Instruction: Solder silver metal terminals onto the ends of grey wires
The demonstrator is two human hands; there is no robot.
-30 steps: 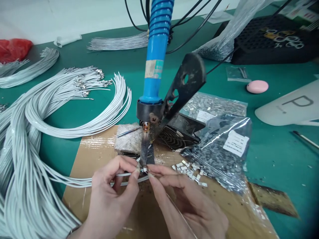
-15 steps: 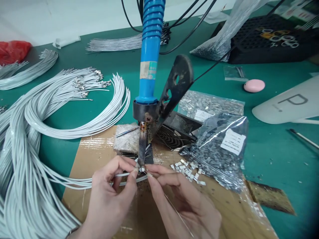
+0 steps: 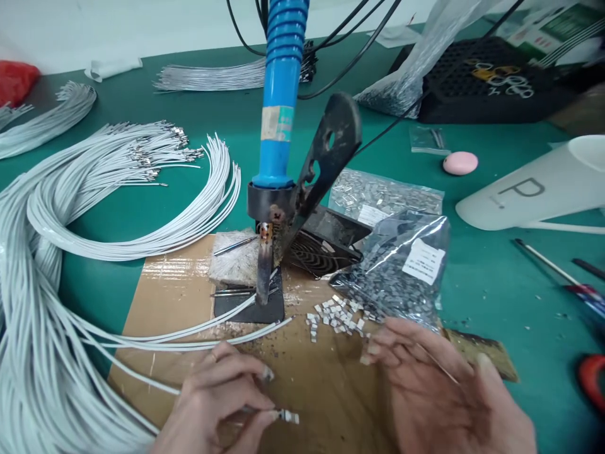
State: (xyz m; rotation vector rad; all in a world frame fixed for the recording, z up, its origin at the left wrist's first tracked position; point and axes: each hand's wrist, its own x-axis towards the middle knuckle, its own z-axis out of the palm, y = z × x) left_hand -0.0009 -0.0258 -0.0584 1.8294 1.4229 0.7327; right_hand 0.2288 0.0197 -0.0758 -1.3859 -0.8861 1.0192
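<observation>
Low in the view, my left hand point(image 3: 227, 397) pinches the end of a white cable point(image 3: 163, 386). A small silver metal piece point(image 3: 289, 416) sticks out past its fingertips. My right hand point(image 3: 439, 384), blurred, is beside a loose pile of small silver metal pieces point(image 3: 338, 315). Its fingers are partly spread, and a thin solder wire point(image 3: 444, 364) runs across it; where the wire is gripped is hidden. Above both hands stands a blue-handled soldering iron point(image 3: 278, 126), its tip pointing down over a dark pad point(image 3: 250, 312). Two other white cable ends lie near the tip.
White cable bundles point(image 3: 28, 302) fill the left side. A clear bag of dark pieces point(image 3: 401, 271) and a flat bag of silver pieces point(image 3: 387, 189) lie behind the pile. A black fan point(image 3: 326, 246) is beside the iron. A white cup-like object point(image 3: 539, 189) and red-handled tool point(image 3: 593, 378) are at right.
Both hands have left the soldering iron's tip. My left hand has come down nearer with the cable and silver piece; my right hand has moved right, its fingers opening, near the loose pile.
</observation>
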